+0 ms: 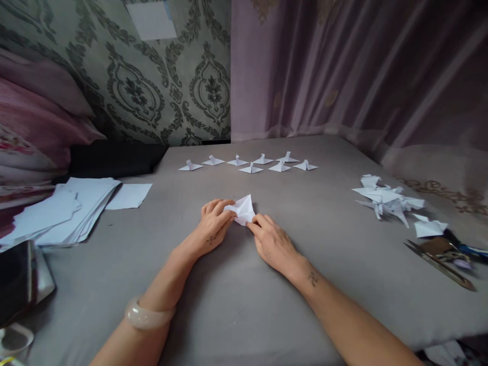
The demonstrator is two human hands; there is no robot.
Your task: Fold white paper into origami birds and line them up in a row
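Note:
Between my two hands, over the middle of the grey-covered surface, is a partly folded piece of white paper with creases and a point standing up. My left hand pinches its left side between thumb and fingers. At the lower right corner, my right hand grips the paper with thumb and forefinger. Beyond the hands stand several small folded paper figures with flat pointed wings, set out in loose rows.
On the left lie a stack of white paper sheets and a dark phone-like device. To the right are a heap of folded paper pieces and a pair of scissors. A purple curtain hangs behind.

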